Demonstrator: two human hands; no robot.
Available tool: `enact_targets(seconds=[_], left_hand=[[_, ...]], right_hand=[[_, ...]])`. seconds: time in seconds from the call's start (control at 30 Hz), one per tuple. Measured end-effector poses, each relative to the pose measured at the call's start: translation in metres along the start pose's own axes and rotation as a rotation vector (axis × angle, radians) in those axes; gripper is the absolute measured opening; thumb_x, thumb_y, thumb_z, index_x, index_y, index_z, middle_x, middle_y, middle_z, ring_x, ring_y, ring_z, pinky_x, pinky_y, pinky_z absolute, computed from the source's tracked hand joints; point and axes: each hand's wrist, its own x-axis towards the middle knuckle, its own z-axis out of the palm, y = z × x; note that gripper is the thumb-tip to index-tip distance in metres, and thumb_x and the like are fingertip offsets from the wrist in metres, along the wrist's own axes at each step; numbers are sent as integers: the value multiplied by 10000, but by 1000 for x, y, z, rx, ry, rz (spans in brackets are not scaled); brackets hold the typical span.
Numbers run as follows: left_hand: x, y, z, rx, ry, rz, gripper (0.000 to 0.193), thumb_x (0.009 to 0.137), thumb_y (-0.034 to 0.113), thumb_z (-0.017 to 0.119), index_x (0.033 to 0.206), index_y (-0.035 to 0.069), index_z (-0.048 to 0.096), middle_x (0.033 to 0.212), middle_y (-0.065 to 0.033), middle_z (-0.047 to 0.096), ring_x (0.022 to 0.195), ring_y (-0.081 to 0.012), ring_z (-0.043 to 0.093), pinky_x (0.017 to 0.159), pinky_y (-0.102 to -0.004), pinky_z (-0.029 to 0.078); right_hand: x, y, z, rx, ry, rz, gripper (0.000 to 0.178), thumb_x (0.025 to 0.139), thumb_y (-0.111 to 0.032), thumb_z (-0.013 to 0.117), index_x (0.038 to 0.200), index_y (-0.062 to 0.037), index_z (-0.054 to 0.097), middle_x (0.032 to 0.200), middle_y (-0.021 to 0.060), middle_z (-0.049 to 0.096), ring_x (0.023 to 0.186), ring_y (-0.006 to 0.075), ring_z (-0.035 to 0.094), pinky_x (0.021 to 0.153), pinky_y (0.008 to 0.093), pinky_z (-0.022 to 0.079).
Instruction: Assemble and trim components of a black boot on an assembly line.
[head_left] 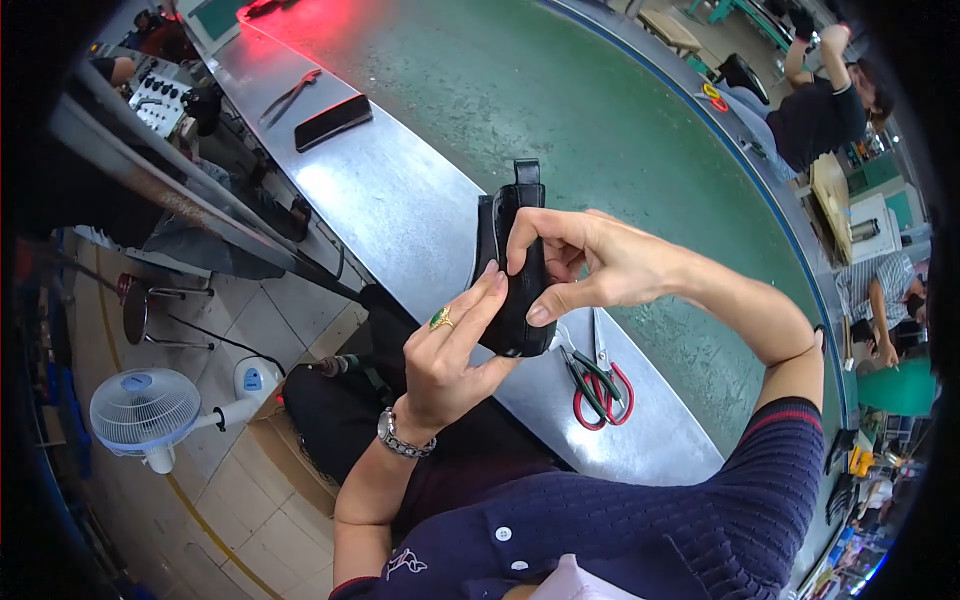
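A black leather piece (522,295) with stitched edges and a short tab at its top is held up over the metal table edge. It looks like a shoe upper or a case; I cannot tell which. My left hand (440,350), with a green-stoned ring and a wristwatch, grips its lower left side, fingers laid along the front. From the right my right hand (600,262) pinches it, index finger bent onto the front and thumb near the bottom. Just below lie red-handled scissors (624,396) and dark green-handled nippers (588,388), partly overlapping.
Farther along the metal-edged green table (640,190) lie a black phone (333,123) and pincers (290,97). A white fan (146,410) stands at left, near a stool (140,312). Across the table a person (818,125) sits beyond yellow-and-red scissors (714,97).
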Motion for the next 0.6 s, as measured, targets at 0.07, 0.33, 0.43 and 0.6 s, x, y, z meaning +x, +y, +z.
enact_targets(seconds=[0.07,0.33,0.43,0.6], left_hand=[[-1,0,-2,12,14,-8,589,630,66,827,1177,-29,627,1181,-207,643,1038,-295,667,854,-333,551],[-9,-5,-9,-39,91,-132,674,599,1,834,1233,-10,603,1245,-191,616,1145,-301,612,946,-352,505],[-12,-7,-16,-74,68,-147,669,604,20,838,1230,-7,607,1249,-181,617,1152,-299,608,963,-357,493],[-5,-25,-35,-438,-127,-366,794,781,296,749,1439,48,381,1503,-179,335,1377,-321,360,1091,-410,334]], right_hand=[[-2,0,5,5,58,22,407,753,-254,813,1035,-86,573,592,-35,411,551,75,412,546,257,334],[15,35,84,447,732,-320,862,728,-319,825,1440,-135,375,794,-19,433,727,83,446,666,254,400],[17,41,88,446,691,-219,1010,706,-338,837,1504,-113,259,1183,97,472,1104,204,483,879,345,460],[12,38,77,493,552,-100,1072,691,-393,833,1513,-88,216,1476,202,308,1355,338,352,1062,492,362]])
